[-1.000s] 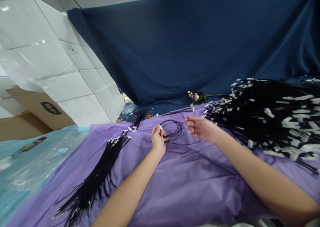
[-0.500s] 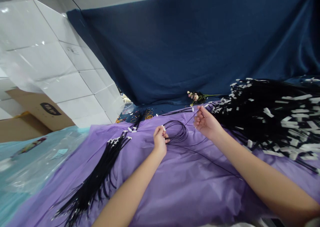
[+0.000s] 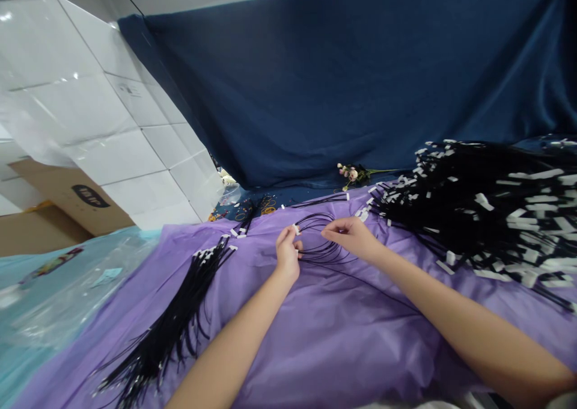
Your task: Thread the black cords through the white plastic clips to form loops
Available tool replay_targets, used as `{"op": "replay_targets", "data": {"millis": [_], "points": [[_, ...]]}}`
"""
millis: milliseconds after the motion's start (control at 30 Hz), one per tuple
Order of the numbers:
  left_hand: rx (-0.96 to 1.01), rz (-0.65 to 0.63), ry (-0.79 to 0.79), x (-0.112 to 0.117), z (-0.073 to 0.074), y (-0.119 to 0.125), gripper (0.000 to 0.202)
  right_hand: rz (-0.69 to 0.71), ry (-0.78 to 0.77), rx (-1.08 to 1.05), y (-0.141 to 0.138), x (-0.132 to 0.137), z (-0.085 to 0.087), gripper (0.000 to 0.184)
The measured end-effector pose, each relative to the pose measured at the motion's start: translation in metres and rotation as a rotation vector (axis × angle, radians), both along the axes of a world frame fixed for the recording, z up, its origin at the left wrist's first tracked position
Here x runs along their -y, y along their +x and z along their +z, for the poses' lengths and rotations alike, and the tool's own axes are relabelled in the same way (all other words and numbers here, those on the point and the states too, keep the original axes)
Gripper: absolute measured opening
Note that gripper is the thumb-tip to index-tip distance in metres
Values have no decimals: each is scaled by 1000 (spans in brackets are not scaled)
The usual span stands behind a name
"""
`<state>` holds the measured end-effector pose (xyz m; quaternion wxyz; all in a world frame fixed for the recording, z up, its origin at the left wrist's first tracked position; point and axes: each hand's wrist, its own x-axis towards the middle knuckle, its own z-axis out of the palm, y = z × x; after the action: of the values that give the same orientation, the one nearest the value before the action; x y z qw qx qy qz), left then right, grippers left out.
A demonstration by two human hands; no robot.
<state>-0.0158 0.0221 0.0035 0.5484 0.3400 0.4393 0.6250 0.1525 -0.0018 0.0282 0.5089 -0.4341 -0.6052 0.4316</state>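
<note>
My left hand (image 3: 288, 255) is closed on one side of a looped coil of thin black cord (image 3: 321, 256), with a small white tag (image 3: 296, 230) at its fingertips. Across the loops, my right hand (image 3: 351, 237) has thumb and fingers pinched together at the coil's far side. A strand probably sits in that pinch, but the fingertips hide it. One loose length of cord trails from the coil to the right, under my right forearm. Both hands are above a purple cloth (image 3: 306, 337).
A large heap of black cords with white tags (image 3: 455, 186) lies at the right. A bundle of black cords (image 3: 180, 313) lies at the left. Behind are artificial flowers (image 3: 354, 173) and a dark blue curtain (image 3: 315, 84). White boxes (image 3: 130, 156) and a cardboard box (image 3: 81, 192) stand left.
My right hand has moved left and slightly down, from beyond the coil to its right side. The strand it pulled outward is now drawn in by the loops. My left hand stays nearly still.
</note>
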Motion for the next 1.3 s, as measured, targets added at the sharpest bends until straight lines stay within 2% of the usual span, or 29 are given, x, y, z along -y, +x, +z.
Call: {"op": "replay_targets", "data": {"millis": [133, 300, 800, 1100, 1300], "points": [[-7, -17, 45, 1, 0, 1, 30, -34, 101, 138, -3, -1, -6, 19], [-17, -39, 78, 4, -2, 2, 30, -55, 147, 228, -4, -1, -9, 20], [-32, -59, 120, 2, -4, 2, 30, -54, 146, 253, -4, 1, -9, 19], [-83, -75, 201, 4, -3, 2, 33, -43, -18, 141, -5, -1, -5, 24], [-133, -67, 263, 6, -4, 3, 38, -3, -298, -4, -5, -1, 0, 30]]}}
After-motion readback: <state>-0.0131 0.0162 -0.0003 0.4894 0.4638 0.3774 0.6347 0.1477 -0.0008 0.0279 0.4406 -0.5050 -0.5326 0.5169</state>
